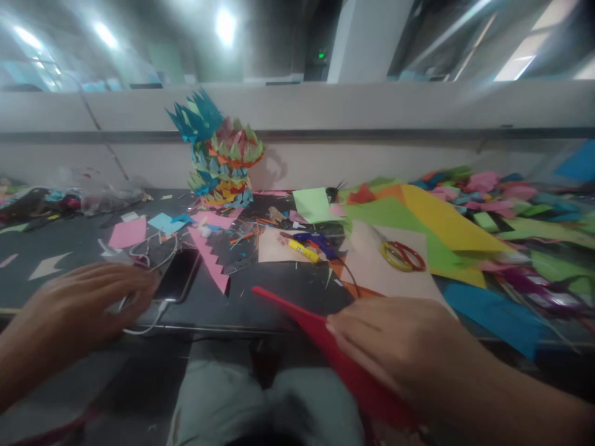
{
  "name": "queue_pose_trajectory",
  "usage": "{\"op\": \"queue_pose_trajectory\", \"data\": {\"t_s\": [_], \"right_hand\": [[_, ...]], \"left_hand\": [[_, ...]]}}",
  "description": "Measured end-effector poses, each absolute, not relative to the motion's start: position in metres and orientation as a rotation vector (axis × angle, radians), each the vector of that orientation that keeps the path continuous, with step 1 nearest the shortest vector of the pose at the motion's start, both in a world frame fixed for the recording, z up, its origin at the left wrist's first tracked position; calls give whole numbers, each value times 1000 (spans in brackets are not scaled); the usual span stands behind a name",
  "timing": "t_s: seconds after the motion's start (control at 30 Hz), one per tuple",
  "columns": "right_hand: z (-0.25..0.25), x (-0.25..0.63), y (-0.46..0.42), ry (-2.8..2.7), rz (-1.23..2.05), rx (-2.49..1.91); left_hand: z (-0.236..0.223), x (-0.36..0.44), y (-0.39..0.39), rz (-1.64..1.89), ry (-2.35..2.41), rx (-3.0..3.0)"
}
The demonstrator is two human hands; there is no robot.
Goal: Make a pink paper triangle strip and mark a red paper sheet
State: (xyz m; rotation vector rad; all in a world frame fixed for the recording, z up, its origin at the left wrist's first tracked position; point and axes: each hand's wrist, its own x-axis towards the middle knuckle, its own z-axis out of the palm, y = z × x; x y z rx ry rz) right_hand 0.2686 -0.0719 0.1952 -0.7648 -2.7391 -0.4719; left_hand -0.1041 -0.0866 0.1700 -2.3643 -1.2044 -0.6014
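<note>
My right hand point(395, 341) grips a red sheet of paper point(320, 337) near the table's front edge; its pointed end sticks out to the left. My left hand point(88, 303) is blurred by motion and reaches over white cables point(149, 319) beside a black phone point(179, 275). Its fingers look loosely curled, and I cannot make out whether they hold anything.
A tall modular origami figure point(220, 155) stands at the back by the partition wall. Coloured paper sheets point(432, 223) cover the right side. A glue stick point(304, 251), scissors point(318, 238), red and yellow rings point(402, 255) and pink scraps point(127, 232) lie on the dark table point(260, 297).
</note>
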Motion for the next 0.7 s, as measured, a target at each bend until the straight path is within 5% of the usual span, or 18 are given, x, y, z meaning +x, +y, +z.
{"op": "queue_pose_trajectory", "data": {"t_s": [0.3, 0.57, 0.7], "right_hand": [[208, 204, -74, -2708, -382, -406], [190, 244, -68, -2580, -320, -536], [190, 278, -54, -2511, -390, -692]], "left_hand": [[203, 14, -98, -402, -903, -2765], [185, -45, -101, -465, -1126, -2801], [178, -95, -96, -570, -1678, -2598]]}}
